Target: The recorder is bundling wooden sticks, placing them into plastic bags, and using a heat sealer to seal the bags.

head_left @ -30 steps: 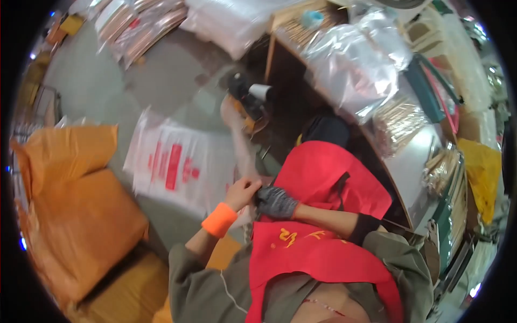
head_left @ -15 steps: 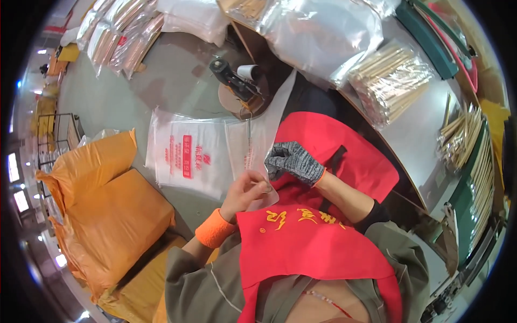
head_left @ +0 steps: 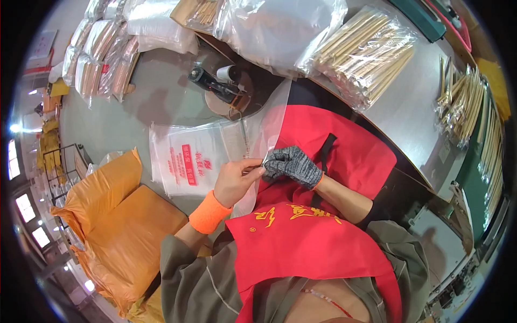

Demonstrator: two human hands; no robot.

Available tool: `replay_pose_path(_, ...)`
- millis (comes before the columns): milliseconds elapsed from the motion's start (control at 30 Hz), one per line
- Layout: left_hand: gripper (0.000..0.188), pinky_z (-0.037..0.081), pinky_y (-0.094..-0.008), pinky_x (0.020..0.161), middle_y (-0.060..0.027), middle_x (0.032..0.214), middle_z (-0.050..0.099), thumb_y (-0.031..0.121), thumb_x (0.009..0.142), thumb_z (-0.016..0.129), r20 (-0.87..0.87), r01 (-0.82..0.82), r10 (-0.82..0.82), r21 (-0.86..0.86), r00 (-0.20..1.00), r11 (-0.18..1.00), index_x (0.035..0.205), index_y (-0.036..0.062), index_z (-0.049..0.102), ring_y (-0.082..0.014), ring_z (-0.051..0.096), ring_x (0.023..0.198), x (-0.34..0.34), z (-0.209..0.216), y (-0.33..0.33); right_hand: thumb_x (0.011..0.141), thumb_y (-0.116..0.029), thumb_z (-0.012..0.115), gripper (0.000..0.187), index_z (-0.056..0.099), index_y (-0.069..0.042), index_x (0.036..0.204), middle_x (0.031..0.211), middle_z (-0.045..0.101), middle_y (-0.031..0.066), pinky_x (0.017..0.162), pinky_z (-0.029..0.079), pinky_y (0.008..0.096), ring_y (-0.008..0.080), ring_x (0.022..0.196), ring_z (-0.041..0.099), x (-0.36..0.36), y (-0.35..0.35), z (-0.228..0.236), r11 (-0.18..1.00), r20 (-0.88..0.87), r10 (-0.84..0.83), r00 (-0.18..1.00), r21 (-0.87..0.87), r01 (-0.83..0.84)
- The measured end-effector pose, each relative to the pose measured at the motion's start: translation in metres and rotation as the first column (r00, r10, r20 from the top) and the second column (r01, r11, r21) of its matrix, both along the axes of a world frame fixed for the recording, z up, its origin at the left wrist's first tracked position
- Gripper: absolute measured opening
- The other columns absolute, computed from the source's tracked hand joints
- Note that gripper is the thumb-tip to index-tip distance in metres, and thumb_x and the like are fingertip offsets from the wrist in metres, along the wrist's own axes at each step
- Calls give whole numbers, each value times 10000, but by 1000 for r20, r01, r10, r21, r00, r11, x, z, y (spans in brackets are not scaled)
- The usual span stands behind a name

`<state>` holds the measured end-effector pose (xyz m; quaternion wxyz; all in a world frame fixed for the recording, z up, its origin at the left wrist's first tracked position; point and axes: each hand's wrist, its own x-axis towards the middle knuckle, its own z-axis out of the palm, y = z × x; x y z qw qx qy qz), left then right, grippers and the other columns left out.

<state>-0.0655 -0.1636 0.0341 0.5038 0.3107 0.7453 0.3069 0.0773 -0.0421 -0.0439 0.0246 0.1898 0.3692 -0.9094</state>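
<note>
My bare left hand [head_left: 236, 178], with an orange wristband, has its thumb and fingers pinched together at the edge of a clear plastic bag [head_left: 273, 121]. Touching its fingertips is my right hand [head_left: 293, 166] in a grey knit glove, its fingers curled closed on the same edge. The limp bag runs up past both hands beside my red apron [head_left: 355, 142], and a corner droops under my left wrist. To the left lies a stack of clear bags with red print [head_left: 183, 161], partly overlapped by a metal rod [head_left: 244, 132].
A round-based stand with a black clamp [head_left: 212, 86] is beyond the bags. Bagged wooden sticks [head_left: 369, 54] and a large clear plastic bundle [head_left: 280, 35] lie on the table [head_left: 412, 121] at right. Orange wrapped parcels [head_left: 126, 231] sit at left; wrapped packs [head_left: 105, 46] are at far left.
My left hand has moved up slightly, and its fingertips have come against the gloved right hand at the bag's edge. The view has shifted a little.
</note>
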Motion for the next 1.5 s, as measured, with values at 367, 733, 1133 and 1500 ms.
replay_pose_path(367,232,496,-249,671,-111,827,685,116,818,631,29,-39,40,-32,999,999,1012,-8,648,-138,647,729,-7,-11,-2,841,-125,629,159,632,21,905,785,642,84,672,526,273,152,712,621,-4,2,-2,999,-14,-10,1000,-36,9)
replay_pose_path(733,280,496,-233,745,-64,940,658,63,846,612,225,-25,43,-84,973,996,1100,-54,604,-100,603,825,-17,-19,-4,846,-125,602,136,620,8,868,750,626,67,633,513,255,141,685,614,-6,-4,-8,1000,21,-11,1000,6,11)
replay_pose_path(1133,246,490,-228,682,-58,833,667,36,858,572,68,114,-113,2,991,994,1092,-30,614,-88,593,720,-27,-25,-7,851,-118,587,131,614,10,862,760,632,76,638,520,261,147,686,619,-11,-4,-7,1000,68,4,998,5,-5)
replay_pose_path(1500,217,490,-351,603,-142,789,622,-20,728,541,-440,-14,102,199,892,980,926,35,612,-283,622,702,-55,-72,-80,796,-113,568,142,559,7,722,597,575,49,507,478,277,122,533,577,-42,-21,7,961,45,5,999,277,-18)
